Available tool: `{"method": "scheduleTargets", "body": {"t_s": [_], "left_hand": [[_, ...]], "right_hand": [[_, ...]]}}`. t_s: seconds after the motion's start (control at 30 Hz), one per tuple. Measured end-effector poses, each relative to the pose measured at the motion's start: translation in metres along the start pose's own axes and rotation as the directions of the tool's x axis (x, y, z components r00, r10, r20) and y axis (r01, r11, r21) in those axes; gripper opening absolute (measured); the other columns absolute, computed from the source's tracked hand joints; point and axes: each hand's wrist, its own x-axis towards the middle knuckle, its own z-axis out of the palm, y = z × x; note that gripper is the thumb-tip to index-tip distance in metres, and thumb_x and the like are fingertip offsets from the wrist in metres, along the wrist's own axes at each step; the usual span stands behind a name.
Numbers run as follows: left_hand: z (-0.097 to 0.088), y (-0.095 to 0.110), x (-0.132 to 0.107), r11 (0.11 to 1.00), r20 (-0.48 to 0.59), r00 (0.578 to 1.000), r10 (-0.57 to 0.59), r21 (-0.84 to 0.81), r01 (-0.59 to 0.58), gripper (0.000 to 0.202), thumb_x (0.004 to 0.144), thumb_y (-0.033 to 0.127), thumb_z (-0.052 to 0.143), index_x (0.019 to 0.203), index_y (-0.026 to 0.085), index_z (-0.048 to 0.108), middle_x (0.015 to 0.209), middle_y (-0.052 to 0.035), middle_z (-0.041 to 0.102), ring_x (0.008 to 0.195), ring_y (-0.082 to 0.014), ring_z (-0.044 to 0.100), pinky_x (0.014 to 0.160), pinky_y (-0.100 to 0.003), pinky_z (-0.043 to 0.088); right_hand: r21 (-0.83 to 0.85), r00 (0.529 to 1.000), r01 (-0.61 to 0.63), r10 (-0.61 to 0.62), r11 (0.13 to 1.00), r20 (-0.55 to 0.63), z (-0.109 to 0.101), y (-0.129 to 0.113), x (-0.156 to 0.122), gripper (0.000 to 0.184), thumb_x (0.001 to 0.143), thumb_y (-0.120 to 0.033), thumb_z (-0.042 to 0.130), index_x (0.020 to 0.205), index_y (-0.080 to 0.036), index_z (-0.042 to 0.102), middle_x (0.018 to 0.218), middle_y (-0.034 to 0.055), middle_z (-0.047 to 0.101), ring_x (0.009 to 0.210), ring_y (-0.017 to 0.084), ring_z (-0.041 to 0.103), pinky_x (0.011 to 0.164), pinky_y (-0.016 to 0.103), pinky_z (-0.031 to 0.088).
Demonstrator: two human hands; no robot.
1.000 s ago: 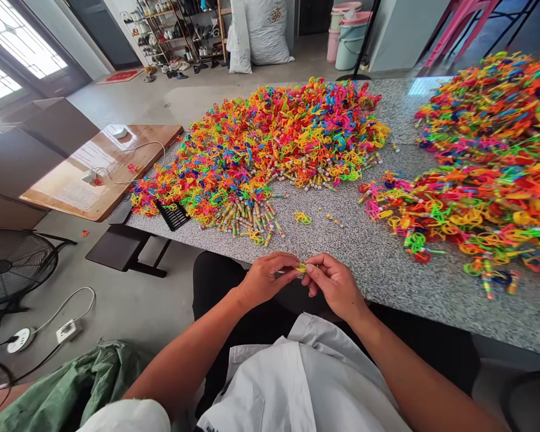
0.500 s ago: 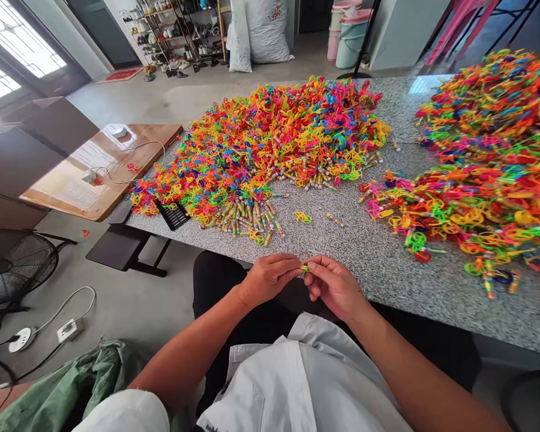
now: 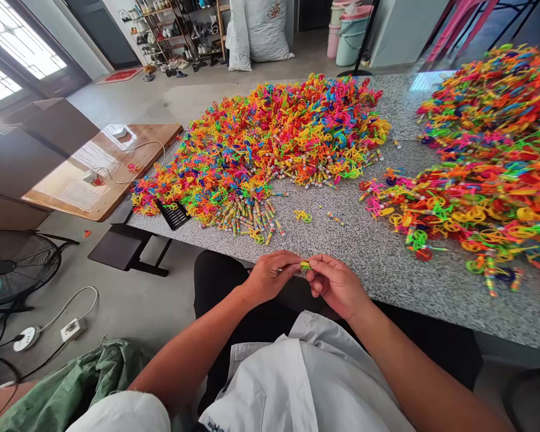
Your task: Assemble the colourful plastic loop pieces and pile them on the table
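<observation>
Just off the table's near edge, above my lap, both my hands meet at a small yellow-green plastic piece (image 3: 305,265). My left hand (image 3: 272,276) pinches one end between thumb and fingers. The fingertips of my right hand (image 3: 335,282) are closed on the other end. Most of the piece is covered by fingers, so its exact kind is unclear. On the granite table (image 3: 315,237) ahead lie a small yellow-green plastic piece (image 3: 303,216) and a thin striped tube (image 3: 335,219). A cluster of similar striped tubes (image 3: 247,217) is to the left.
A large heap of colourful plastic pieces (image 3: 270,132) covers the table's middle and left. Another heap (image 3: 490,192) spreads over the right side. A black slotted tray (image 3: 174,217) sits at the left edge. A wooden board (image 3: 90,174) and a fan (image 3: 13,267) are farther left.
Both hands stay together at nearly the same spot. The piece between the fingertips has turned slightly and shows more yellow. The camera view has shifted a little.
</observation>
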Motion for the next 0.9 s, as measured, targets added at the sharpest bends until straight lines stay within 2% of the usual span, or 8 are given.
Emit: {"method": "scheduleTargets", "body": {"t_s": [0.23,0.37,0.6,0.9], "left_hand": [[0.0070,-0.0015,-0.0055,0.935,0.016,0.969,-0.246,-0.259,0.242,0.029,0.097,0.041,0.063,0.107,0.017,0.075,0.096,-0.0085,0.077,0.082,-0.0182,0.076,0.077,-0.030,0.062],[0.0062,0.0003,-0.0045,0.882,0.048,0.947,-0.317,-0.352,0.313,0.032,0.094,0.046,0.067,0.106,0.017,0.076,0.093,-0.0068,0.078,0.081,-0.0184,0.076,0.077,-0.031,0.063],[0.0048,0.0023,-0.0032,0.893,0.038,0.955,-0.295,-0.344,0.290,0.033,0.093,0.046,0.068,0.104,0.016,0.077,0.094,-0.0079,0.078,0.082,-0.0187,0.076,0.077,-0.031,0.063],[0.0079,0.0031,-0.0039,0.923,0.000,0.960,-0.279,-0.277,0.268,0.031,0.094,0.042,0.067,0.105,0.015,0.079,0.096,-0.0084,0.078,0.085,-0.0196,0.074,0.077,-0.029,0.061]], "right_hand": [[-0.140,0.997,0.048,-0.040,0.989,0.059,-0.0005,-0.0034,-0.0008,0.030,0.075,-0.044,0.082,0.083,-0.019,0.066,0.061,-0.0009,0.066,0.041,0.009,0.049,0.040,0.023,0.047],[-0.233,0.994,0.092,-0.077,0.968,0.073,-0.0024,-0.0041,-0.0003,0.032,0.078,-0.048,0.080,0.085,-0.020,0.065,0.063,0.0001,0.067,0.043,0.010,0.052,0.042,0.024,0.049],[-0.246,0.990,0.138,-0.138,0.959,0.018,0.0000,0.0026,-0.0021,0.032,0.080,-0.049,0.078,0.088,-0.020,0.065,0.066,0.0003,0.068,0.045,0.011,0.055,0.043,0.025,0.051],[-0.176,0.992,0.117,-0.123,0.977,-0.028,0.0066,0.0025,-0.0060,0.028,0.081,-0.046,0.078,0.086,-0.020,0.065,0.065,-0.0001,0.068,0.045,0.010,0.054,0.045,0.024,0.050]]}}
